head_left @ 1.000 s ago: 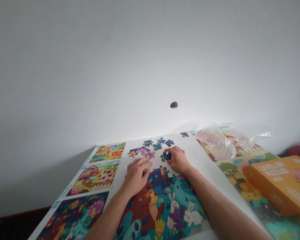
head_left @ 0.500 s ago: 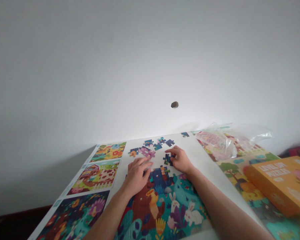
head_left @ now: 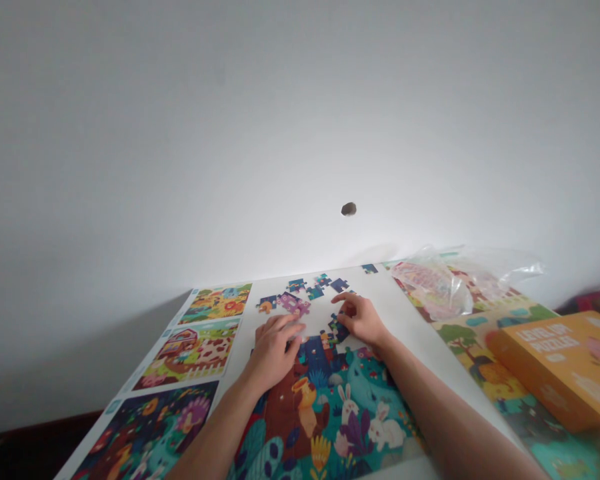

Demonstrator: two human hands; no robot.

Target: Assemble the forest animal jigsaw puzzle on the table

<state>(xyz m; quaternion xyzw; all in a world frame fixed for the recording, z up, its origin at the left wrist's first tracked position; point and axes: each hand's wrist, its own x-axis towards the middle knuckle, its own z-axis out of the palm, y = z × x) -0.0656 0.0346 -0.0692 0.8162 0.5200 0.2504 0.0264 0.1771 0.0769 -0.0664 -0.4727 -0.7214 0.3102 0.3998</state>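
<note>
A partly joined jigsaw puzzle [head_left: 330, 407] with rabbits and forest plants lies in front of me on the white table [head_left: 410, 313]. My right hand [head_left: 363, 320] pinches a dark blue puzzle piece [head_left: 337, 328] between thumb and fingers, just above the puzzle's far edge; its index finger is stretched forward. At the puzzle's far left corner my left hand [head_left: 276, 343] rests with fingers spread and holds nothing visible. Close beyond its fingertips lies a pink-purple puzzle piece [head_left: 295, 304]. Several loose pieces [head_left: 316, 291] are scattered farther back, and another puzzle piece [head_left: 369, 269] sits near the wall.
A printed picture sheet [head_left: 190, 353] runs along the left side. To the right are a yellow puzzle box [head_left: 560, 367], a colourful illustrated sheet [head_left: 460, 340] and a clear plastic bag [head_left: 445, 287]. The white wall [head_left: 280, 167], with a small hole [head_left: 349, 209], rises behind the table.
The piece in my right hand has turned slightly and sits a little closer to the puzzle's far edge. My left hand has stayed almost still.
</note>
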